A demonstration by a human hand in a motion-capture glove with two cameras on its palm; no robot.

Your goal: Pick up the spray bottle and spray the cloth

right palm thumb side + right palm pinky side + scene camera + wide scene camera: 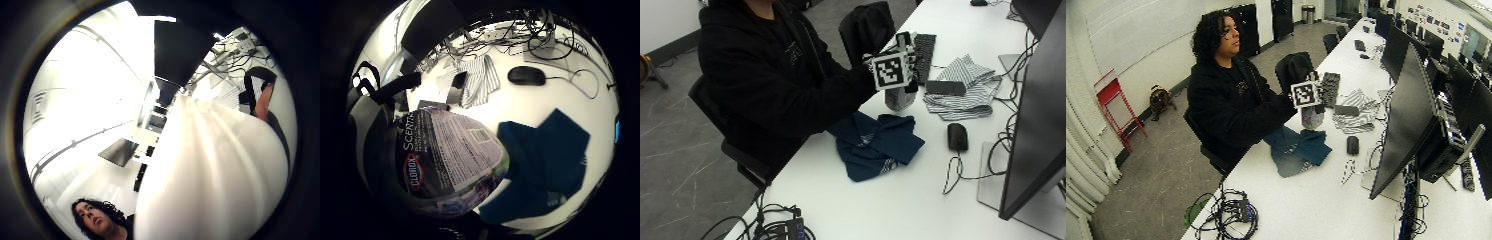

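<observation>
Spray bottle [899, 97] top hidden behind hand [896, 60].

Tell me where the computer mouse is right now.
In the outside view the black mouse lies on the white table, between the dark blue cloth and the monitor, below the striped cloth.

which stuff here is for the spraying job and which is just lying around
For the job:
spray bottle, held up in the gloved right hand
dark blue cloth on the table

Lying about:
striped cloth
black mouse
keyboard
monitor
cable bundle
</observation>
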